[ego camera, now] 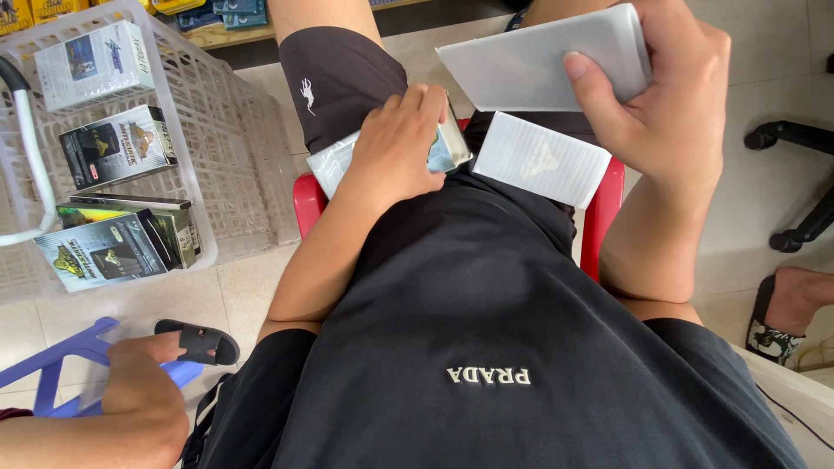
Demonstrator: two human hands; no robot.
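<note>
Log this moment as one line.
left hand: on small printed box in lap | right hand: holds flat white box | white plastic basket: beside

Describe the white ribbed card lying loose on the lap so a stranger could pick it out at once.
Start at the red chair the person sits on, then look at the black shorts between the two hands. The white ribbed card lies there flat, below the right hand. Unlike the plain white sheet in that hand, nothing holds it and it bears a faint emblem.

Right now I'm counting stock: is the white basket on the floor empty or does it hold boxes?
It holds boxes. The white basket has several small printed boxes lying inside it, along its left side.
</note>
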